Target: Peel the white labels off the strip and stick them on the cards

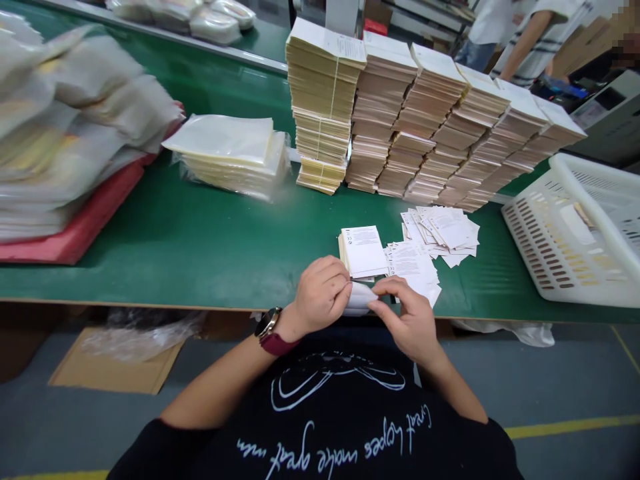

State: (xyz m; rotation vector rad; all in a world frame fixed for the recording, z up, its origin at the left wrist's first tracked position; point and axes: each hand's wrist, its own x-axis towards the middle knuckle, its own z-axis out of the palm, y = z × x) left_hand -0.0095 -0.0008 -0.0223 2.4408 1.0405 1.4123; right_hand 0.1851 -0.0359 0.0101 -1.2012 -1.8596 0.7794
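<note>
At the front edge of the green table, my left hand is closed on one end of a small white paper piece, which looks bent or curled. My right hand pinches the other end between thumb and fingertips. Whether it is one sheet or several cannot be made out. Just beyond my hands lies a neat stack of printed white cards. To its right, loose cards spread out, partly hidden by my right hand. Farther back is a messy heap of similar cards.
Tall stacks of cards line the back of the green table. A plastic-wrapped pack lies left of them. Bagged bundles rest on a red sheet at far left. A white basket stands right. People stand behind.
</note>
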